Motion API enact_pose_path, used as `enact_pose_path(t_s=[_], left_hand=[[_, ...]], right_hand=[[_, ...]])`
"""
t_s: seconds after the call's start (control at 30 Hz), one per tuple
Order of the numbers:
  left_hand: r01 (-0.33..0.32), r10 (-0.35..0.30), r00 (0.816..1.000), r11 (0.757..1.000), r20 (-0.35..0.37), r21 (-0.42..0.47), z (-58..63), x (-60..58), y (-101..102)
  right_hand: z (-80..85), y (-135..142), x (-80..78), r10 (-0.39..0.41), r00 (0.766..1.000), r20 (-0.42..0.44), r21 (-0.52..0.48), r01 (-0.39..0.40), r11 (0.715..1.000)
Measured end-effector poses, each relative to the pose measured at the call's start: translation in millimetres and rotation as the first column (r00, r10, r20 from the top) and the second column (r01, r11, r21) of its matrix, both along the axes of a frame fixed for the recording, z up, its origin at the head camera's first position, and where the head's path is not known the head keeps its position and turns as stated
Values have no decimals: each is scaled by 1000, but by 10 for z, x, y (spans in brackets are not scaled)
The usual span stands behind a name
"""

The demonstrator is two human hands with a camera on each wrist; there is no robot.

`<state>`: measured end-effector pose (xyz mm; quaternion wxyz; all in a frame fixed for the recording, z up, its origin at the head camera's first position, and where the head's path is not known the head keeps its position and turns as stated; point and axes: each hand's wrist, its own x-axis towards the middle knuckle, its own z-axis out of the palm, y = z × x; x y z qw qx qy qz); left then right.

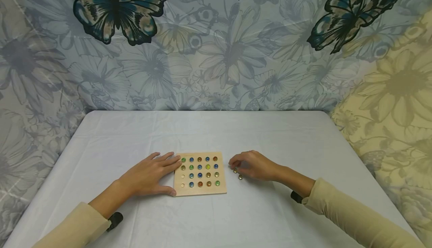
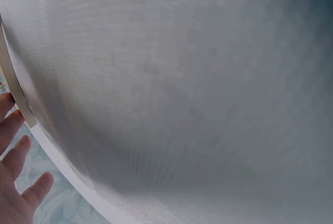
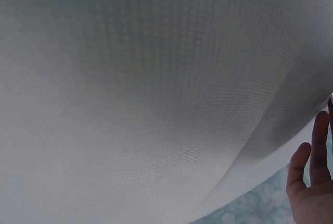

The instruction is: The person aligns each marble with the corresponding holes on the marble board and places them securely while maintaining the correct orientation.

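Note:
A square wooden board (image 1: pixel 200 192) lies on the table, holding rows of coloured glass marbles (image 1: pixel 200 167) in round hollows. Two hollows at its lower left hold no marble. My left hand (image 1: pixel 150 175) rests along the board's left side, fingers spread, with fingertips at the upper corner and the thumb at the lower one. In the left wrist view, fingers (image 2: pixel 15 153) overlap the board's edge (image 2: pixel 14 86). Right of the board, my right hand (image 1: pixel 254 165) is low over the cloth with bent fingers, close to two loose marbles (image 1: pixel 240 177). I cannot tell whether it pinches one.
White cloth (image 1: pixel 202 132) covers the table. Behind it hangs a fabric backdrop (image 1: pixel 233 53) printed with flowers and butterflies, which also lines both sides. A dark band (image 1: pixel 115 221) is on the left wrist, another dark band (image 1: pixel 296 197) on the right.

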<state>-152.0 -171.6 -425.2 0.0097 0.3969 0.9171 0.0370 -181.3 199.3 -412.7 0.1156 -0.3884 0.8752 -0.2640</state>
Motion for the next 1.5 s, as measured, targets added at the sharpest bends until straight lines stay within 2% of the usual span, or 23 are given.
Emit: enact_pose_path(t_s=[0.27, 0.7, 1.5], left_hand=[[3, -3, 1000, 1000, 1, -1, 1, 4, -1], [0, 0, 1000, 1000, -1, 11, 3, 5, -6], [-1, 1, 1000, 1000, 4, 6, 13, 11, 1]], right_hand=[[-13, -14, -10, 6, 1000, -9, -2, -6, 1000], [40, -94, -16, -39, 999, -34, 46, 40, 998], [126, -461, -16, 43, 996, -73, -43, -46, 998]])
